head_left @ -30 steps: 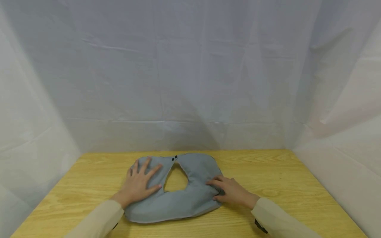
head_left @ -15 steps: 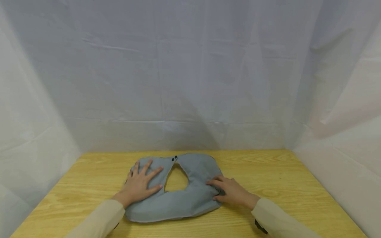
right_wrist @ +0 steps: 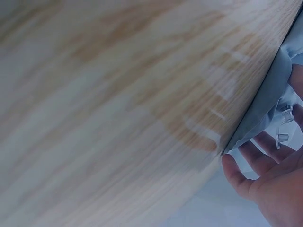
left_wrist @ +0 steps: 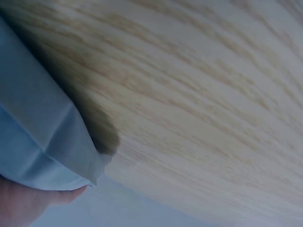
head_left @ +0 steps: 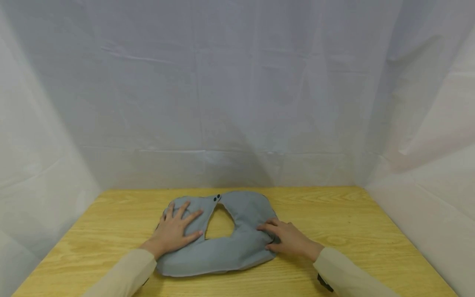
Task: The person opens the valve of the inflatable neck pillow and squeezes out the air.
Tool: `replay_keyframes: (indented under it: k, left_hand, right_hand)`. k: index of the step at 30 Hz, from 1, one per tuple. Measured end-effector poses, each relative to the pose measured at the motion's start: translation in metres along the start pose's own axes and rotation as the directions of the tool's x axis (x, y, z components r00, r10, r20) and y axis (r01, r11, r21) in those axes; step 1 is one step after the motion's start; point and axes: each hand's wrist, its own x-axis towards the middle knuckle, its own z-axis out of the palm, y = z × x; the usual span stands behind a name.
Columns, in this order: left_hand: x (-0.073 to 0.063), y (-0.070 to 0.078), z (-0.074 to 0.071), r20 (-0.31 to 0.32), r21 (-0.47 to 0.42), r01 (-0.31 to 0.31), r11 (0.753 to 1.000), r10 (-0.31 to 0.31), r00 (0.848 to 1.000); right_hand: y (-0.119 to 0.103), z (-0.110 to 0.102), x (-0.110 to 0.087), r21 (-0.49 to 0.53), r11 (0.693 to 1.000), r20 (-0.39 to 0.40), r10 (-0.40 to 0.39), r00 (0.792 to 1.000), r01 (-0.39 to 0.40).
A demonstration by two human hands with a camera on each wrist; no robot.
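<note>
A grey-blue neck pillow [head_left: 219, 253] lies flat on the wooden table, its two ends meeting at the far side beside a pair of dark snaps [head_left: 217, 198]. Over its left part my left hand [head_left: 171, 232] rests palm down with fingers spread. My right hand [head_left: 291, 239] holds the pillow's right edge, with fingers bent over the fabric and the thumb nearer me. In the right wrist view, a clear plastic valve [right_wrist: 284, 125] sticks out at that edge, among the fingers. The left wrist view shows the pillow's rounded corner [left_wrist: 52, 146] above part of the left hand.
The wooden table [head_left: 352, 235] extends on both sides of the pillow. White sheeting [head_left: 237, 103] hangs behind the table and along its left and right sides. Light sleeves [head_left: 126, 272] cover both forearms.
My left hand has slid very slightly toward me on the pillow, and the pillow's near edge has shifted up a little. The right hand has kept its place.
</note>
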Motion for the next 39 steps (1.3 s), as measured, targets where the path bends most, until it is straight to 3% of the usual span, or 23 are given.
replay_keyframes:
  k: [25, 39]
  left_hand:
    - [0.003, 0.001, 0.001, -0.007, 0.043, -0.034, 0.999, 0.035, 0.999]
    - [0.0025, 0.0026, -0.0001, 0.006, 0.015, -0.042, 0.999, 0.042, 0.999]
  right_hand:
    - [0.0027, 0.0014, -0.0008, 0.008, 1.0, -0.001, 0.015, 1.0, -0.015]
    - [0.0035, 0.001, -0.001, 0.018, 0.999, 0.021, 0.029, 0.999, -0.03]
